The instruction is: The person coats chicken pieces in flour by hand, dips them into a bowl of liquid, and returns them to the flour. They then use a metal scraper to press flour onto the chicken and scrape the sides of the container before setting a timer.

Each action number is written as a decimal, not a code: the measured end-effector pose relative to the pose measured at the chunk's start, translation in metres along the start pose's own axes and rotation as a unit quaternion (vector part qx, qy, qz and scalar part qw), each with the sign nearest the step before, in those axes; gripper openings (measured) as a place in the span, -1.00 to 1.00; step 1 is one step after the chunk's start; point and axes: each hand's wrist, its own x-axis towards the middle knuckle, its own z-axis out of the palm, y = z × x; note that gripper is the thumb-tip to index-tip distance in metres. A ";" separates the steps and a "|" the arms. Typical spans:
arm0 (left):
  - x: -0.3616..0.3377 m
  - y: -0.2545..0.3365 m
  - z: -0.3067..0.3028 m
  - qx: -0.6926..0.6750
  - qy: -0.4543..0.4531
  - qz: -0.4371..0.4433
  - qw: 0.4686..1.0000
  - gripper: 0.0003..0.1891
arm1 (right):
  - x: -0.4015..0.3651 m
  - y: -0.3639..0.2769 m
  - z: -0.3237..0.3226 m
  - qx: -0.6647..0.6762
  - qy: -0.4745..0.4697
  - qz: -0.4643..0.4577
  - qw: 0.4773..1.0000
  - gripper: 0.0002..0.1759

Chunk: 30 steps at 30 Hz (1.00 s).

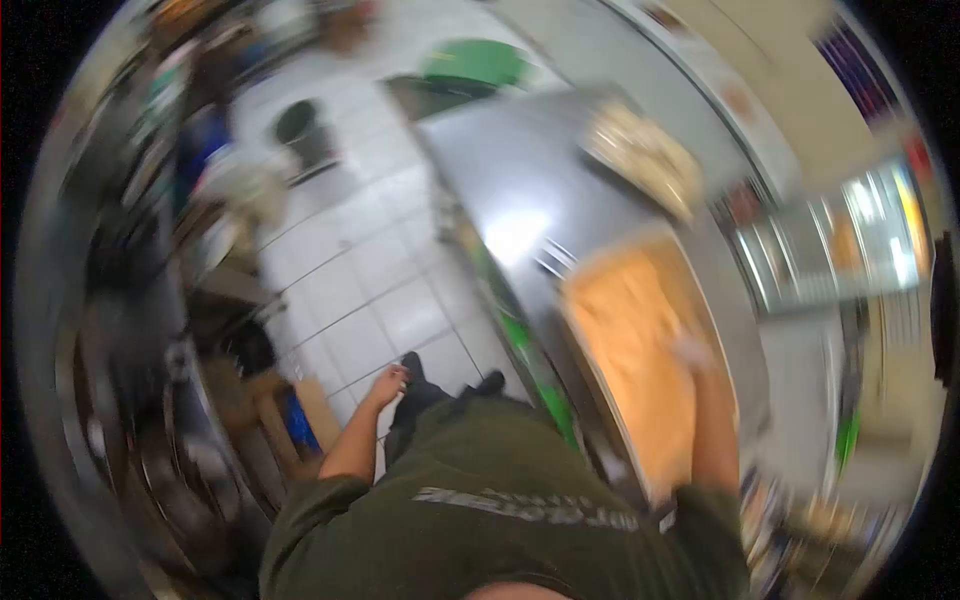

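My left hand (391, 382) hangs low beside my leg, over the tiled floor. Its fingers are loosely bent and apart, and nothing shows in them. My right hand (692, 350) is at the right part of a long, pale-rimmed tray filled with orange, powder-like material (625, 320). It looks whitish and is smeared by motion, so its fingers cannot be made out. Near the tray's upper left corner, small metal utensils (556, 258) lie on the steel table (490, 160). Farther back on that table rests a clear bag of pale contents (645, 155).
A glass display case (835, 245) stands beyond the table at the right. Behind the table is a green round bin or lid (475, 64). A dark bucket (303, 132) stands on the white floor tiles (385, 270). Cardboard boxes (315, 415) and blurred shelving line the left side.
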 end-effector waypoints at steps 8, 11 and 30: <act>-0.014 -0.006 0.012 0.119 -0.060 -0.072 0.988 -0.66 | 0.033 -0.113 0.053 0.016 -0.049 -0.163 0.985 -0.41; -0.017 -0.016 -0.007 0.097 -0.043 -0.180 0.978 -0.64 | 0.026 -0.116 0.058 0.033 -0.092 -0.387 0.917 -0.53; 0.018 0.044 -0.028 0.151 -0.047 -0.161 0.974 -0.61 | -0.001 -0.040 0.070 -0.141 0.004 -0.286 0.948 -0.49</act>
